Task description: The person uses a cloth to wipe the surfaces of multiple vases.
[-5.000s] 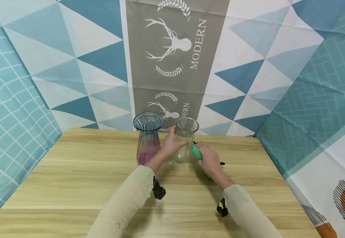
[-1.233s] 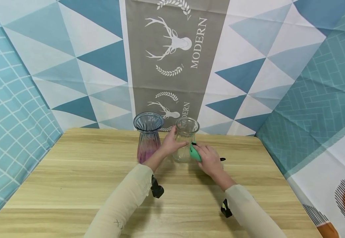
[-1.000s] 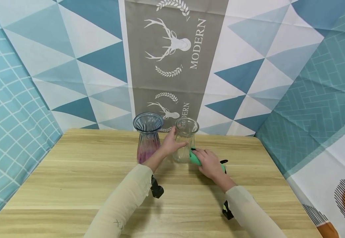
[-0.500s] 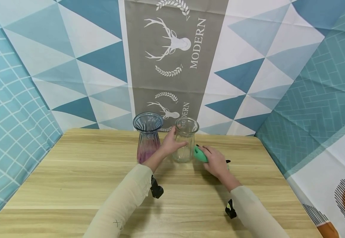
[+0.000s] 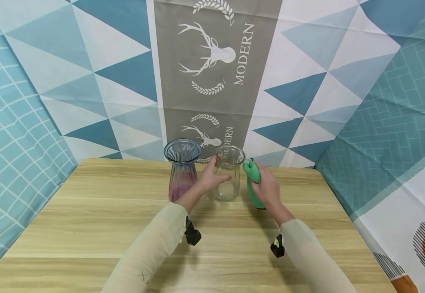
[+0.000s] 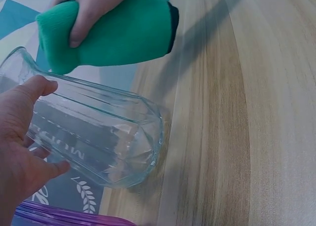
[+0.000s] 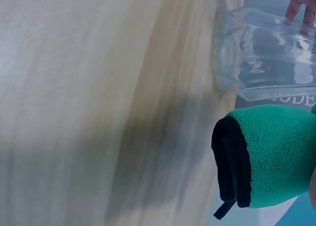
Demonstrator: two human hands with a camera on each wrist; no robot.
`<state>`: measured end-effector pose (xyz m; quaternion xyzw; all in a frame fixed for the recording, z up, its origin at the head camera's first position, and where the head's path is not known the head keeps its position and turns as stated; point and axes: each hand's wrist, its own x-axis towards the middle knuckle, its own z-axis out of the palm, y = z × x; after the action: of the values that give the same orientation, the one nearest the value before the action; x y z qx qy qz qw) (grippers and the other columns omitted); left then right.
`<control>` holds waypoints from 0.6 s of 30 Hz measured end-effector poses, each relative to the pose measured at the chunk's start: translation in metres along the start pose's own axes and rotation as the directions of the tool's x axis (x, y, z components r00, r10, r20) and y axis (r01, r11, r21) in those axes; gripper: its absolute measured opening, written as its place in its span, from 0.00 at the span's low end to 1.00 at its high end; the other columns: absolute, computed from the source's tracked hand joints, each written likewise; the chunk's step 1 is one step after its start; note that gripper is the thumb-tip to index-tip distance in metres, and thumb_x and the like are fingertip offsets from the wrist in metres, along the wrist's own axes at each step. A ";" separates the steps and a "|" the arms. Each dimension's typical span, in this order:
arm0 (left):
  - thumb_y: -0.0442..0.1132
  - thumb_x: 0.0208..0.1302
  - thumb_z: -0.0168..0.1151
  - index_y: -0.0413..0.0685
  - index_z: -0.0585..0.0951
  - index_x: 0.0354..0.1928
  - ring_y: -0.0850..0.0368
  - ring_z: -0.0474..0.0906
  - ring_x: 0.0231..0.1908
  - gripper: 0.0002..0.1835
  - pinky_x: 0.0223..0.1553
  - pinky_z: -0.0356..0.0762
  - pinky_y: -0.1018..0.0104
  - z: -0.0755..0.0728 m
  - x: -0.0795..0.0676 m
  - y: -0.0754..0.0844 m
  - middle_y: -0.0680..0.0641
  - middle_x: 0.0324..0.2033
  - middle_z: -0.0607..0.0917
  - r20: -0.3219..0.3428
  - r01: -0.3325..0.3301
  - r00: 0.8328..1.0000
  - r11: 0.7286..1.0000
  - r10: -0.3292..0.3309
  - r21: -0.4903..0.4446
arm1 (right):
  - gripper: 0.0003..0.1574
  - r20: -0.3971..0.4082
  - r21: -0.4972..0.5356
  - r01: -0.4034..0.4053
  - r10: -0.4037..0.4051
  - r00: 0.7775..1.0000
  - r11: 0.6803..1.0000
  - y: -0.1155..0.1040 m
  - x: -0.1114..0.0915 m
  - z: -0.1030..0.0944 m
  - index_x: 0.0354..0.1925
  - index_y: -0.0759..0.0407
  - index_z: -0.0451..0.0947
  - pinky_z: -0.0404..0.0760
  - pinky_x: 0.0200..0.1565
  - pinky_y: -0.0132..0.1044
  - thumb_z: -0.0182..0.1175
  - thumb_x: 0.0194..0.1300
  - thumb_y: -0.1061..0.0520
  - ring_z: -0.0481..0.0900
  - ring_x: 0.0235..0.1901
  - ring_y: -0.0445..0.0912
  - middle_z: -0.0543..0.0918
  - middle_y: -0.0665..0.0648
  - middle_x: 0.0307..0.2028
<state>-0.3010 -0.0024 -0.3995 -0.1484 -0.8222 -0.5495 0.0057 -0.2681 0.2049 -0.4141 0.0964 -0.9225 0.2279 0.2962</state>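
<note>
A clear glass vase [image 5: 228, 187] stands upright at the back of the wooden table. My left hand [image 5: 209, 176] grips its side just below the flared rim, thumb in front and fingers behind. Right of the vase, my right hand [image 5: 267, 185] holds a bunched green cloth [image 5: 253, 173] with black edging. The cloth's upper end is close by the vase's rim and its lower part hangs down. In the left wrist view the cloth [image 6: 128, 33] overlaps the vase's upper side. The right wrist view shows the cloth's fuzzy pile [image 7: 276, 152] and black hem.
A second vase [image 5: 183, 179], blue at the top and purple-pink below, stands left of the clear one, near my left forearm. Behind the wooden table [image 5: 99, 228] rises a patterned cloth backdrop [image 5: 212, 93]. Black camera mounts [image 5: 193, 234] hang under both wrists.
My right hand has lifted the green cloth from low beside the vase up to near its rim, and the cloth now hangs more upright. The left hand and both vases have stayed in place.
</note>
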 end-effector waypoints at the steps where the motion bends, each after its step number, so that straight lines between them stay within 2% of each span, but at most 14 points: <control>1: 0.40 0.49 0.71 0.48 0.58 0.69 0.42 0.62 0.65 0.45 0.67 0.59 0.45 0.000 0.000 0.000 0.39 0.63 0.69 0.001 0.000 1.000 1.000 0.000 -0.002 | 0.31 -0.010 0.001 -0.002 0.002 1.000 1.000 -0.002 0.002 0.000 0.61 0.57 0.70 0.80 0.43 0.54 0.62 0.58 0.56 0.79 0.48 0.56 0.80 0.62 0.51; 7: 0.38 0.48 0.70 0.48 0.59 0.68 0.41 0.63 0.65 0.44 0.66 0.60 0.45 -0.001 -0.001 0.000 0.38 0.62 0.70 0.005 0.007 1.000 1.000 -0.007 -0.010 | 0.32 -0.033 -0.005 0.026 -0.026 0.999 1.000 -0.010 0.009 0.004 0.59 0.59 0.71 0.80 0.41 0.53 0.65 0.55 0.58 0.79 0.46 0.56 0.81 0.62 0.49; 13: 0.36 0.50 0.69 0.50 0.59 0.68 0.41 0.63 0.65 0.43 0.66 0.60 0.44 -0.001 -0.001 0.001 0.38 0.62 0.69 0.029 0.003 1.000 1.000 -0.003 -0.020 | 0.30 0.020 -0.047 0.074 -0.073 0.997 0.996 -0.013 0.009 0.007 0.57 0.56 0.72 0.80 0.36 0.50 0.65 0.55 0.58 0.79 0.42 0.55 0.82 0.61 0.44; 18: 0.35 0.49 0.68 0.48 0.58 0.68 0.41 0.63 0.65 0.44 0.66 0.60 0.45 -0.002 0.000 0.002 0.37 0.62 0.69 0.040 -0.009 0.999 1.000 0.009 -0.014 | 0.32 0.080 -0.085 0.116 -0.109 0.991 0.990 -0.012 0.007 0.009 0.58 0.55 0.71 0.80 0.36 0.50 0.66 0.54 0.59 0.80 0.42 0.55 0.82 0.59 0.46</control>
<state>-0.3005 -0.0035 -0.3965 -0.1631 -0.8176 -0.5520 -0.0095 -0.2742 0.1893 -0.4121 0.1434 -0.9354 0.1654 0.2777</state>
